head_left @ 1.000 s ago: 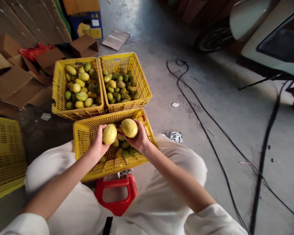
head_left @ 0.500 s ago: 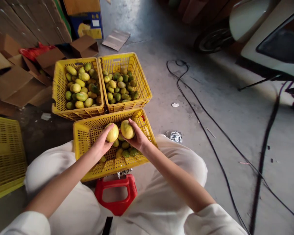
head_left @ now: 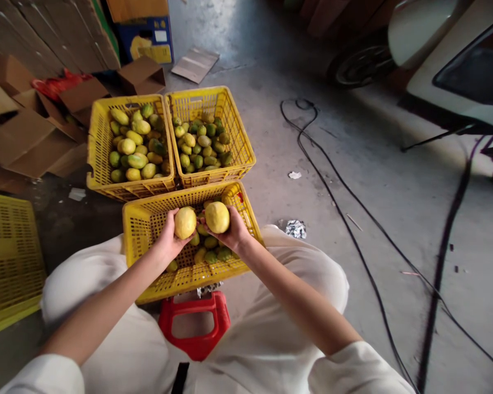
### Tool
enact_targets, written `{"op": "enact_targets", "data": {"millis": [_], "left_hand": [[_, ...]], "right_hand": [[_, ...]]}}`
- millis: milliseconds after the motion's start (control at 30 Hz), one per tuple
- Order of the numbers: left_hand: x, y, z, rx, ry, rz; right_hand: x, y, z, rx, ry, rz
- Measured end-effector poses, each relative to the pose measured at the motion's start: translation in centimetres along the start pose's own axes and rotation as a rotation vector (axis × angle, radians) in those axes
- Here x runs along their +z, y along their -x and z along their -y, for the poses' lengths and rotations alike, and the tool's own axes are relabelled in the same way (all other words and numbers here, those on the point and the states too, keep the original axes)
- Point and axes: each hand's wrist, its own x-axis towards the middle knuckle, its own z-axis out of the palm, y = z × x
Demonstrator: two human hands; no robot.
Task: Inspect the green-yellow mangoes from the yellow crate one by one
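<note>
My left hand [head_left: 170,236] is closed round a yellow, roundish melon-like fruit [head_left: 185,222]. A second yellow fruit [head_left: 217,217] rests in my right hand [head_left: 235,231], the fingers curled beneath and beside it. Both fruits are held side by side, a small gap apart, above the near yellow plastic crate [head_left: 145,216]. Inside that crate, below my hands, lie several green and yellow fruits [head_left: 211,242], partly hidden by the hands.
Two yellow crates, the left one [head_left: 101,158] and the right one [head_left: 240,148], hold more fruit beyond the near crate. A red plastic handle [head_left: 201,347] shows between my knees. Cardboard boxes [head_left: 20,142] lie left; a black cable [head_left: 345,210] and a white scooter [head_left: 443,82] are right.
Both hands have turned, and the fruits now show more of their upper sides. The thumbs no longer lie across the tops. The crates stay put.
</note>
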Motion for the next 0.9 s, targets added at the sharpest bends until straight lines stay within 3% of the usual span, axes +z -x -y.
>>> {"op": "enact_targets", "data": {"millis": [300,633,733,900], "left_hand": [[0.2,0.2,-0.1,-0.033,0.063,-0.011],[0.3,0.1,0.3,0.011,-0.075,0.109],[0.3,0.0,0.6,0.033,-0.099,0.088],[0.6,0.1,0.6,0.069,-0.091,0.059]], "right_hand": [[-0.3,0.4,0.1,-0.026,0.000,0.051],[-0.2,0.1,0.0,-0.089,0.020,0.014],[-0.5,-0.3,0.0,-0.124,0.040,0.000],[0.3,0.5,-0.1,-0.056,0.017,-0.087]]}}
